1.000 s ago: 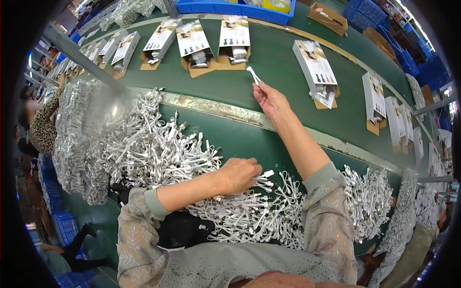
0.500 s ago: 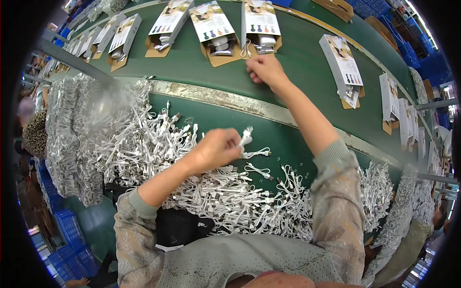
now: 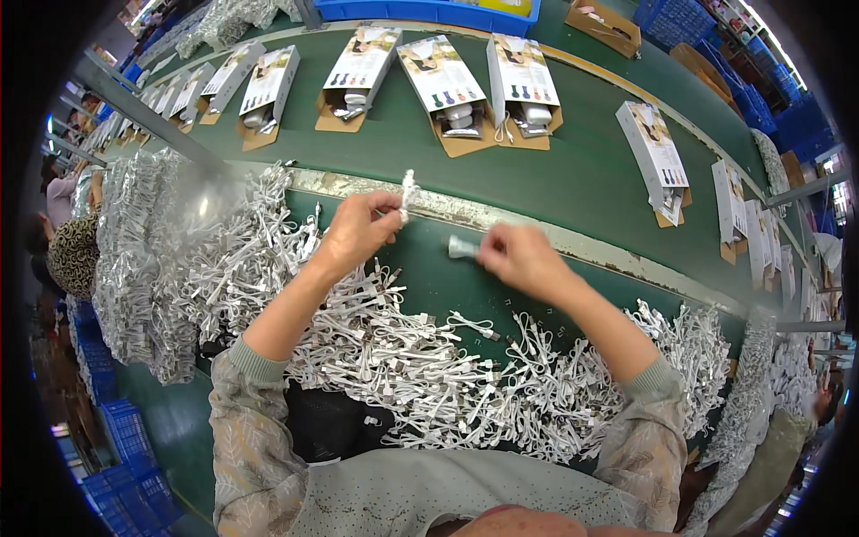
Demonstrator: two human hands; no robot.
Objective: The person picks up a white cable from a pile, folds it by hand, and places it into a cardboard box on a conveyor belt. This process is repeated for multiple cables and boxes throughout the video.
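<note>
My left hand is closed, pinching a folded white USB cable upright between thumb and fingers, just in front of the metal rail. Across from it my right hand, slightly blurred, grips another white cable bundle by its right end, above the green table strip. Beneath and between both arms spreads a heap of short white cables. A few loose ones, such as one cable, lie apart at its far edge. Beyond the rail, a white printed box has its near flap open, with a cable and white part showing.
Several similar open boxes stand along the green conveyor. A worn metal rail divides it from the near table. Bagged cables are stacked at left, beside a grey post. A blue bin sits at the back.
My right hand has come back from the open box toward me and now holds a cable bundle. My left hand moved up and left with its cable. The boxes appear farther right and lower.
</note>
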